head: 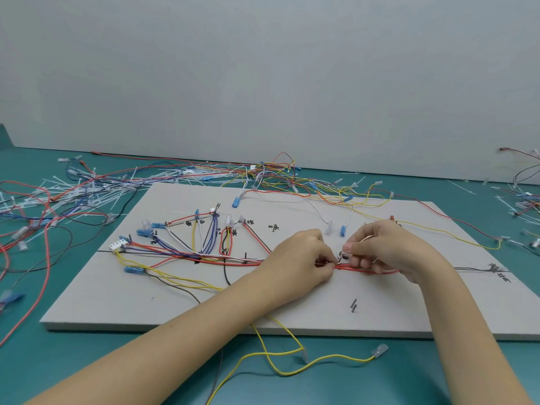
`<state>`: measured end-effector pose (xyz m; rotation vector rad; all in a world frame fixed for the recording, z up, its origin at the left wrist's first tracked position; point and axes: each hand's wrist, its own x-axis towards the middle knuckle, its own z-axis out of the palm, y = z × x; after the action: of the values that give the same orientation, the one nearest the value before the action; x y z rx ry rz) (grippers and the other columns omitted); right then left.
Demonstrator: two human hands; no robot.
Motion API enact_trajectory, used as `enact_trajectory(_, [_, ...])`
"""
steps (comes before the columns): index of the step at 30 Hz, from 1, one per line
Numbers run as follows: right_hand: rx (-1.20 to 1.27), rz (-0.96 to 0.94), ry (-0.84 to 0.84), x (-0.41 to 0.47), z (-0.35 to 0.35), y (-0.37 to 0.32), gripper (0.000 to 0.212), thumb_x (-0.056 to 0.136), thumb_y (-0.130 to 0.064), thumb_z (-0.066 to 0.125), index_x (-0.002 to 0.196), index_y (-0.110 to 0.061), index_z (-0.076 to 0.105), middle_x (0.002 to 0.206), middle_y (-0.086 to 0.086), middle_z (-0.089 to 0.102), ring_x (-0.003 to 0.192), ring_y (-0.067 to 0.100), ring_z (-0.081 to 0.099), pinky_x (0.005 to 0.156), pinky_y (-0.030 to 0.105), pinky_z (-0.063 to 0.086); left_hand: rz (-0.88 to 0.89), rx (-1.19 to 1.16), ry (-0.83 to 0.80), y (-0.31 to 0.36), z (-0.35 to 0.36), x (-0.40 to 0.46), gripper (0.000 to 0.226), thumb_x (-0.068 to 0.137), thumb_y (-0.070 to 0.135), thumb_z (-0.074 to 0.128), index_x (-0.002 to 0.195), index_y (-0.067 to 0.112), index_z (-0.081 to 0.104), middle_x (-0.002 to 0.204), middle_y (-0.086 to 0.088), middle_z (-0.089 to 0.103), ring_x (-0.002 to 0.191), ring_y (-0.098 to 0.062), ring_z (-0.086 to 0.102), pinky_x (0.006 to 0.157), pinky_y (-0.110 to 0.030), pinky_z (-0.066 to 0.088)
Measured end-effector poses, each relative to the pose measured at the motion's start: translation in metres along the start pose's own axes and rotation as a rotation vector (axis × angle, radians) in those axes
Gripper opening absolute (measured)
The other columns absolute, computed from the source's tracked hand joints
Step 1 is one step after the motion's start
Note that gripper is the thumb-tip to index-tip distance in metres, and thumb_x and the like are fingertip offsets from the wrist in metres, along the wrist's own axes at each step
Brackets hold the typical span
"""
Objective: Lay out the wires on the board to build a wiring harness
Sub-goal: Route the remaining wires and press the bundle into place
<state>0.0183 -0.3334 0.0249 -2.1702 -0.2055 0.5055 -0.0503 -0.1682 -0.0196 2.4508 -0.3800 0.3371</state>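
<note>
Wires [181,252] already fan across the left of the board [292,305], both hands, left [304,258] and right [385,249], pinching the red trunk bundle [344,268] mid-board, while many loose leads [277,176] wait on the counter [380,372].

Board [292,299]: pale grey, matt, slightly grainy face, with the look of pressed fibre or foam sheet; black ink marks on it. Counter [87,361]: teal, smooth, low sheen. Wires [175,252]: smooth plastic insulation in red, yellow, blue, white and black, faintly glossy. Blue terminal sleeves [134,269]: translucent glossy plastic. White connector [118,245]: opaque moulded plastic. Cable ties [96,194]: thin white plastic, semi-matt. Pegs [354,306]: dark, metallic-looking. Wall [263,68]: matt pale grey, smooth.
</note>
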Motion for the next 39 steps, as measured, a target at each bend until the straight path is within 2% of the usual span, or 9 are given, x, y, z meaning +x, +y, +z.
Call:
enact_trajectory(11, [-0.274,-0.056,0.054,0.004,0.006,0.002,0.011,0.087,-0.016,0.070,0.078,-0.010,0.072,0.068,0.007,0.062,0.059,0.018,0.050,0.048,0.022,0.038,-0.001,0.004,0.007,0.000,0.000,0.000,0.020,0.089,0.021,0.061,0.102,0.019,0.076,0.089,-0.001,0.054,0.087,-0.016,0.053,0.077,-0.033,0.046])
enact_trajectory(15, [-0.370,-0.144,0.029,0.002,0.004,0.002,0.012,0.087,-0.016,0.068,0.076,-0.014,0.072,0.073,0.004,0.066,0.061,0.012,0.051,0.054,0.021,0.039,0.009,0.013,0.011,0.001,-0.001,0.000,0.019,0.089,0.020,0.061,0.098,0.018,0.076,0.088,-0.002,0.054,0.085,-0.017,0.053,0.075,-0.034,0.045])
enact_trajectory(18, [-0.425,-0.188,0.021,0.001,0.004,0.000,0.013,0.086,-0.016,0.068,0.073,-0.018,0.071,0.070,-0.003,0.065,0.057,0.005,0.050,0.050,0.014,0.038,0.013,0.024,0.008,0.001,0.000,0.000,0.018,0.089,0.020,0.060,0.098,0.017,0.076,0.088,-0.002,0.054,0.085,-0.017,0.052,0.075,-0.034,0.045])
enact_trajectory(24, [-0.467,-0.231,0.032,0.001,0.005,-0.001,0.013,0.081,-0.016,0.071,0.068,-0.018,0.071,0.069,-0.002,0.068,0.054,0.002,0.051,0.050,0.012,0.038,0.013,0.026,0.002,0.000,-0.001,0.000,0.019,0.090,0.021,0.060,0.099,0.017,0.075,0.089,-0.001,0.053,0.087,-0.017,0.052,0.077,-0.034,0.045])
enact_trajectory(28, [-0.466,-0.248,0.047,0.002,0.005,-0.002,0.013,0.080,-0.013,0.072,0.067,-0.017,0.071,0.065,-0.004,0.066,0.045,-0.005,0.050,0.044,0.009,0.036,0.017,0.045,-0.011,-0.001,0.000,0.001,0.020,0.091,0.022,0.059,0.101,0.018,0.075,0.086,0.003,0.048,0.083,-0.013,0.047,0.075,-0.031,0.042])
enact_trajectory(31, [-0.437,-0.241,0.038,0.001,0.005,-0.001,0.012,0.080,-0.014,0.071,0.069,-0.018,0.070,0.071,-0.002,0.068,0.049,-0.002,0.051,0.049,0.014,0.041,0.014,0.031,-0.049,-0.002,-0.003,0.003,0.021,0.091,0.024,0.059,0.104,0.018,0.074,0.087,0.003,0.048,0.081,-0.011,0.047,0.076,-0.028,0.043])
enact_trajectory(34, [-0.421,-0.220,0.025,0.000,0.004,0.000,0.010,0.083,-0.016,0.066,0.074,-0.019,0.071,0.072,-0.004,0.066,0.057,0.003,0.052,0.053,0.017,0.041,-0.013,-0.015,-0.082,-0.005,-0.010,0.001,0.023,0.092,0.028,0.060,0.111,0.019,0.070,0.095,0.002,0.049,0.086,-0.011,0.051,0.080,-0.025,0.042])
enact_trajectory(36, [-0.404,-0.209,0.031,0.000,0.003,0.000,0.011,0.085,-0.017,0.063,0.079,-0.019,0.072,0.075,-0.004,0.067,0.060,0.005,0.053,0.051,0.014,0.040,-0.050,-0.053,-0.100,-0.005,-0.019,-0.001,0.022,0.092,0.028,0.060,0.111,0.022,0.068,0.099,0.004,0.049,0.092,-0.008,0.050,0.080,-0.020,0.038])
enact_trajectory(39, [-0.357,-0.224,0.109,0.000,0.001,0.000,0.012,0.088,-0.017,0.059,0.084,-0.017,0.071,0.075,-0.005,0.064,0.058,0.006,0.050,0.046,0.013,0.037,-0.137,-0.093,-0.140,-0.006,-0.045,-0.004,0.015,0.091,0.023,0.061,0.102,0.022,0.072,0.099,0.004,0.056,0.091,-0.010,0.056,0.081,-0.023,0.045])
